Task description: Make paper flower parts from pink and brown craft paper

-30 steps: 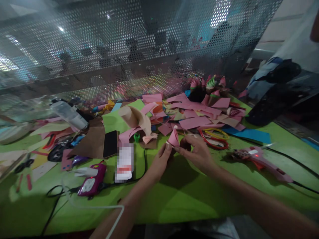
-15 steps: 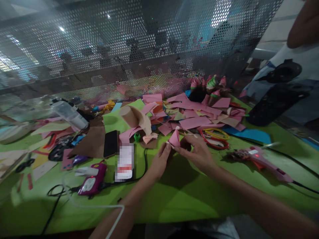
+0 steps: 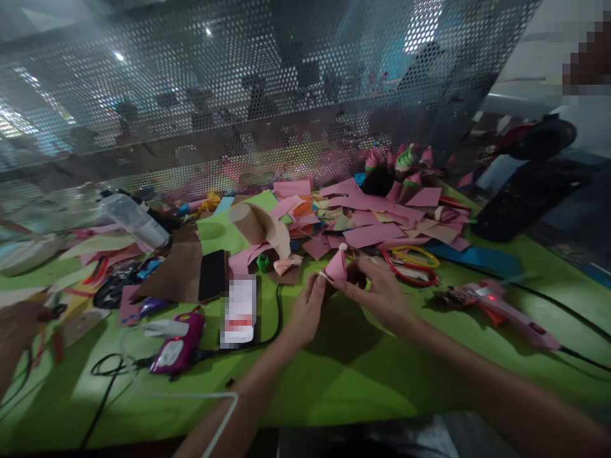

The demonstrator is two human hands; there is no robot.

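Observation:
Between my two hands is a small pink cone with a white ball at its tip, standing point up. My left hand pinches its lower left edge between thumb and fingers. From the other side my right hand grips its base, with the fingertips curled partly out of sight. The underside of the cone is hidden by my fingers. Just beyond it lie pink paper pieces. To the right of my right hand are red-handled scissors.
A pink glue gun with a red light lies at right, its cord trailing. Left are a black phone, a magenta device with cables and a clear bottle. Finished-looking cones stand at the back. Another person's hand is at far left.
Another person's hand has come in at the far left, over the papers. The cone has tilted slightly to the right in my hands, which have barely moved. The person at right has shifted.

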